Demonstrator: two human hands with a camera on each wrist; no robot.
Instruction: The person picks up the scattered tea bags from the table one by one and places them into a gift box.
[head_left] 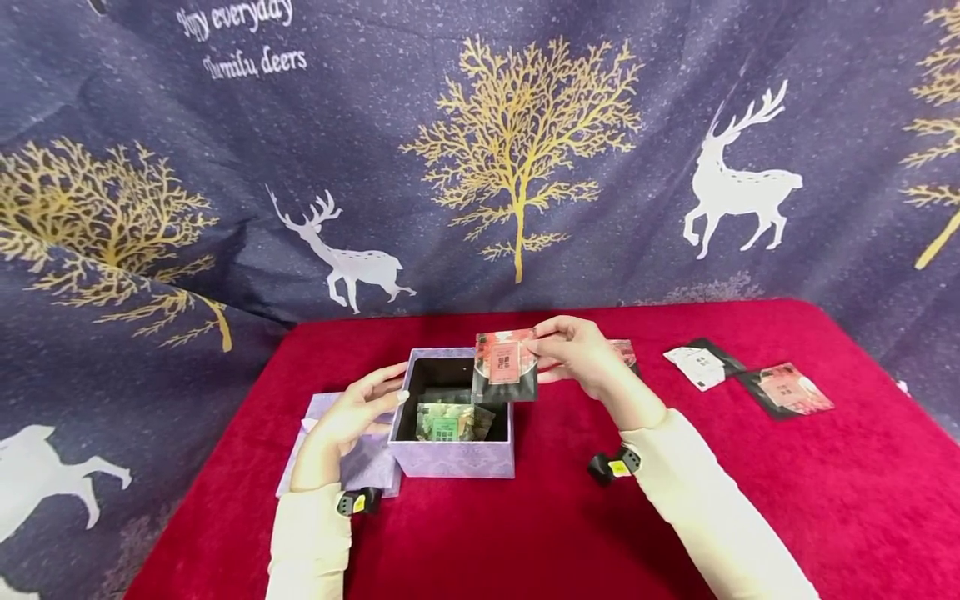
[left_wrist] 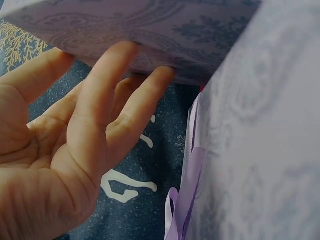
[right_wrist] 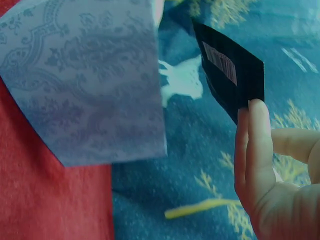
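Observation:
My right hand (head_left: 576, 354) pinches a red-and-black tea sachet (head_left: 504, 365) by its right edge, above the box's right side. In the right wrist view the sachet's black back (right_wrist: 250, 75) bears a barcode label. A lilac patterned box (head_left: 453, 460) stands uncovered, with a green tea sachet (head_left: 444, 423) and other dark sachets inside, partly hidden. My left hand (head_left: 352, 421) rests against the box's left side. In the left wrist view its fairly straight fingers (left_wrist: 142, 107) touch the box wall (left_wrist: 165, 30).
The lilac lid (head_left: 367, 467) with a ribbon (left_wrist: 187, 200) lies left of the box, partly under my left forearm. On the red tablecloth (head_left: 555, 517), a white-and-black sachet (head_left: 701, 367) and a red one (head_left: 791, 389) lie to the right. Another red sachet (head_left: 624, 352) shows behind my right wrist.

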